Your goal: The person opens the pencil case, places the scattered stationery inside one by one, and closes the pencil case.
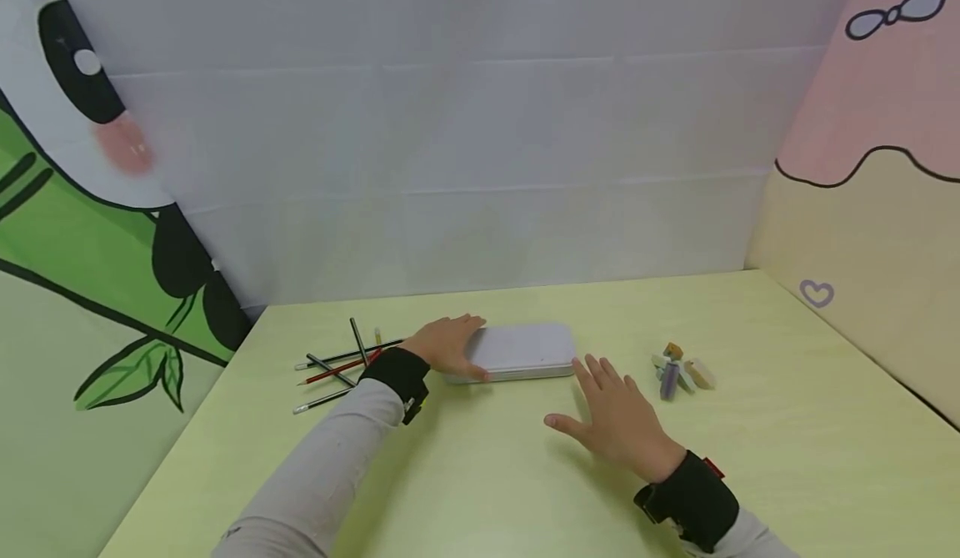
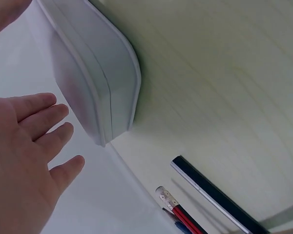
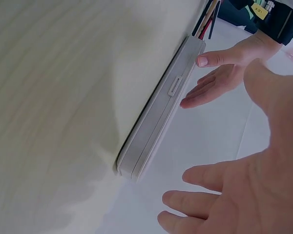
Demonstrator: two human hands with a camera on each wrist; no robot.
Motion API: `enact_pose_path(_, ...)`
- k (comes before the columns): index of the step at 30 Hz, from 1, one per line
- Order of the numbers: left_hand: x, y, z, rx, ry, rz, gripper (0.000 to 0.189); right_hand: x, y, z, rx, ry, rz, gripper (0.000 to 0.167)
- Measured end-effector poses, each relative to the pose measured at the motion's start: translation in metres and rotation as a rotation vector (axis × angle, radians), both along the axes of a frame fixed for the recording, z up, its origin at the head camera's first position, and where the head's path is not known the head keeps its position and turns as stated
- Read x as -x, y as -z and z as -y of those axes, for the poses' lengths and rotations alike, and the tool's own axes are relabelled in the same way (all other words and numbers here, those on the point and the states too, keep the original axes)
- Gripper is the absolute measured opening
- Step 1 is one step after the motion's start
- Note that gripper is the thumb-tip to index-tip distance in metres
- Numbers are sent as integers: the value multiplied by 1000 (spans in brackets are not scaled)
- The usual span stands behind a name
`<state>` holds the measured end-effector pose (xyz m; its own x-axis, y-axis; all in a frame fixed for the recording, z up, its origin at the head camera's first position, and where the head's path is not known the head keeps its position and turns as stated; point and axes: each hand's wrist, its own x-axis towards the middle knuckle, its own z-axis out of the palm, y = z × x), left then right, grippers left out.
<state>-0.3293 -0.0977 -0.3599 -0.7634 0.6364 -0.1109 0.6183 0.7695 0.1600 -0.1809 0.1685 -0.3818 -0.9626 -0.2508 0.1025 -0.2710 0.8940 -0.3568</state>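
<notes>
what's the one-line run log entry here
white case: closed, on table | left hand: open, at its left end | right hand: open, near its right end | pencils: left side | small blocks: right side

Head view: case (image 1: 525,348), ctr, pale lilac-white; red pencil (image 1: 330,373) & dk pencils (image 1: 359,341), ctr-L; tabletop (image 1: 480,475), bottom, pale yellow w/ faint grain; 2 wristbands (image 1: 697,500), blk.

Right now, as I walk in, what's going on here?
A person's left hand is at the left end of a closed white case on the table; whether it touches is hard to tell. The right hand is open near the case's right end, holding nothing. Pencils lie loosely crossed to the left, and a few small blocks sit clustered to the right.
</notes>
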Motion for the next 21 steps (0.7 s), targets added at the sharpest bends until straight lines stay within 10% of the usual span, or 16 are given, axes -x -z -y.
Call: enact_pose_path(21,15,12,-10,14,-28,75,107,2,1,0,-10,13,28,95)
